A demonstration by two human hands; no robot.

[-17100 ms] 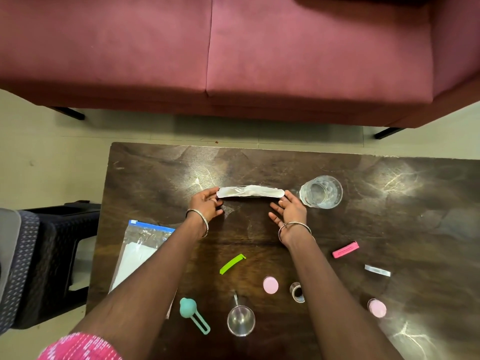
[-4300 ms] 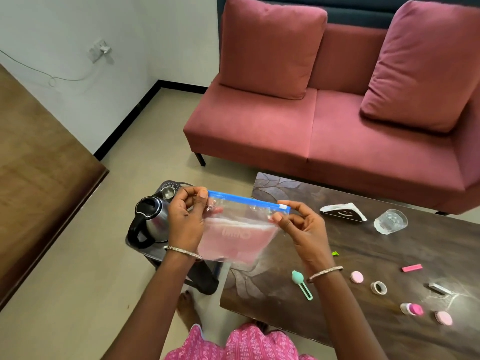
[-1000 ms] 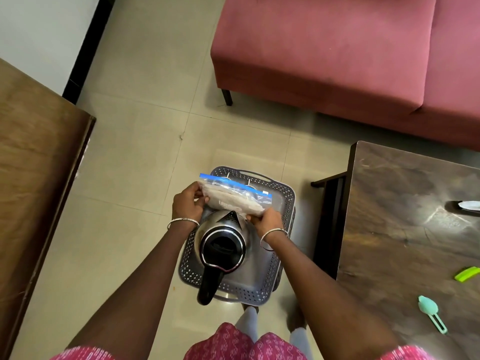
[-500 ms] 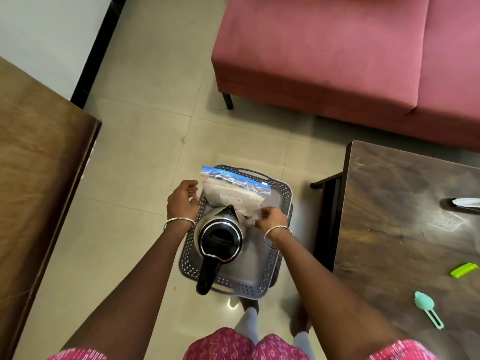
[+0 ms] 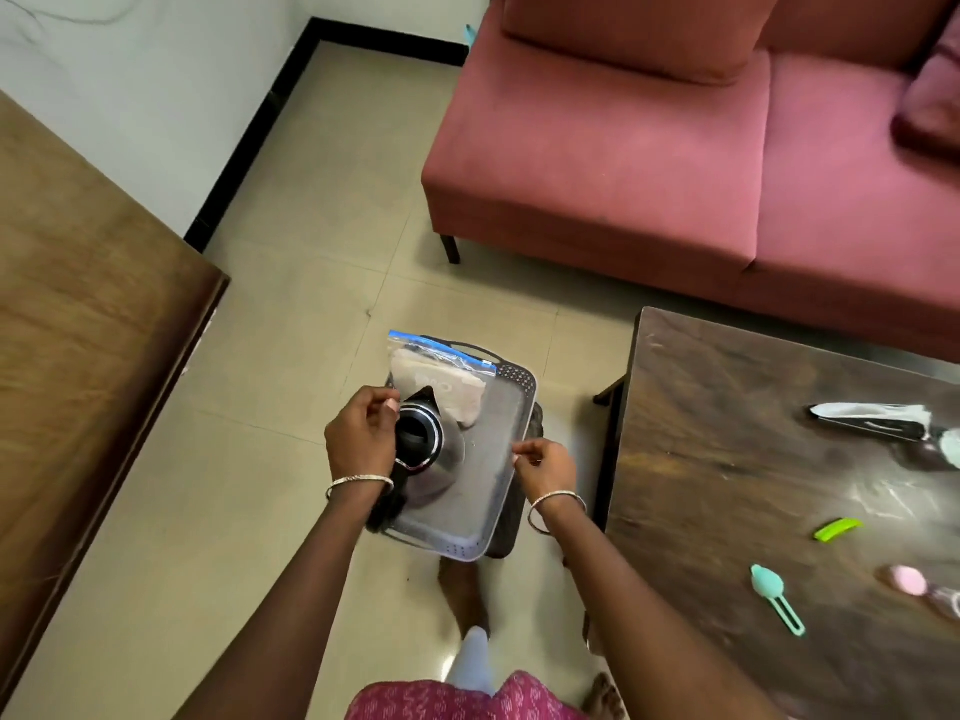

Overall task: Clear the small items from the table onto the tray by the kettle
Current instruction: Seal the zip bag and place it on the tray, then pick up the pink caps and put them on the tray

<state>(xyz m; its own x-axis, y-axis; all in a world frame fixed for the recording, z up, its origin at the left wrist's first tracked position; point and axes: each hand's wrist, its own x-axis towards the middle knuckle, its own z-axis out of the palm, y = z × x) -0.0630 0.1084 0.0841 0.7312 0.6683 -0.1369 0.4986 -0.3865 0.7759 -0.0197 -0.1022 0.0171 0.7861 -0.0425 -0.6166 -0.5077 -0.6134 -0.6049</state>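
Both left hand (image 5: pixel 358 441) and right hand (image 5: pixel 548 467) blur, fingers curled, grasp unclear; kettle (image 5: pixel 422 433) half-hidden.

The tray (image 5: pixel 522 379) is showing grey, with a perforated dot pattern along its rim. The kettle (image 5: pixel 434 452) is showing steel with a black lid. The bag (image 5: pixel 441 379) is showing clear film with a blue strip. The dark brown counter (image 5: pixel 727 459) is carrying a lime-green clip (image 5: pixel 837 528), a teal scoop (image 5: pixel 768 584) and a pink disc (image 5: pixel 909 580). The sofa (image 5: pixel 623 163) is showing dusty red.
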